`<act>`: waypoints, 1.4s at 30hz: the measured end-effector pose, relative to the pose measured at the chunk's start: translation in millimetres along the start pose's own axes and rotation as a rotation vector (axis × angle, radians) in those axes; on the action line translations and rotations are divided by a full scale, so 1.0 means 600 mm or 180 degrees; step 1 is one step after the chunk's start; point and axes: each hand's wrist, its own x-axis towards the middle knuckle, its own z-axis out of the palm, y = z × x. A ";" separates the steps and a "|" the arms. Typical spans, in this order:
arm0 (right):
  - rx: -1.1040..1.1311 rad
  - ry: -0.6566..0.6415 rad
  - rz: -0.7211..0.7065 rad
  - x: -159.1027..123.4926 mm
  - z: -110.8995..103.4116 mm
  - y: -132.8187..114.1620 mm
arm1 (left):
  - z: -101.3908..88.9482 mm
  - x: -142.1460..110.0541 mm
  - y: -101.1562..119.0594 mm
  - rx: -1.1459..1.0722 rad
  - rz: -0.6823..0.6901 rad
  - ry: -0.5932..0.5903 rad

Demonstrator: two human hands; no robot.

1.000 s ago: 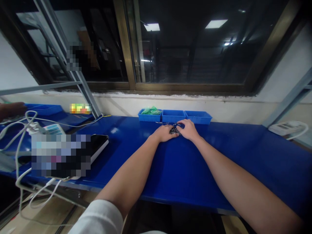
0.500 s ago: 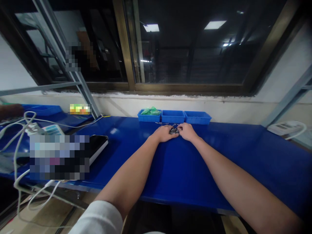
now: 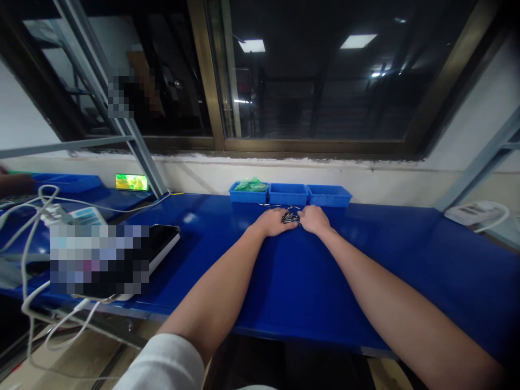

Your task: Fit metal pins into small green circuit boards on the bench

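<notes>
Blue bin (image 3: pixel 247 199) — green plastic (image 3: pixel 254 184) inside | left fingers (image 3: pixel 288 226) round metal pieces (image 3: pixel 290 218) | right fingers (image 3: pixel 305 214) beside — both grips unclear

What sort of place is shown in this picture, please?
Probably a workshop or small assembly area: a long blue worktable runs below a window, three small blue bins line its back edge, and both hands, left hand and right hand, are at a cluster of thin, dark, shiny pieces.

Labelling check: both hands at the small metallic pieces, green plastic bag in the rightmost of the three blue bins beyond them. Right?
No: the green plastic bag is in the leftmost bin of the three, per the head view. Left hand and right hand are indeed at the small metallic pieces.
</notes>
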 end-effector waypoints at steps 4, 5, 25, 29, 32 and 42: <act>0.0201 0.0271 -0.0216 0.002 0.003 0.001 | -0.001 -0.001 0.002 0.0024 0.0030 0.0047; 0.0250 0.0345 -0.0271 0.002 0.004 0.001 | -0.003 -0.001 0.004 0.0031 0.0023 0.0103; 0.3030 0.0510 -0.0835 0.001 -0.003 0.004 | -0.007 0.008 -0.008 -0.0065 0.0159 0.0905; 0.3625 0.0395 -0.0744 0.003 -0.005 0.008 | -0.007 0.007 -0.006 -0.0110 0.0104 0.0879; 0.3748 0.0283 -0.0617 0.002 -0.008 0.010 | -0.009 0.006 -0.003 -0.0173 0.0058 0.0885; 0.3762 0.0893 -0.0147 0.013 -0.008 0.034 | -0.006 0.004 -0.007 -0.0099 -0.0285 0.1096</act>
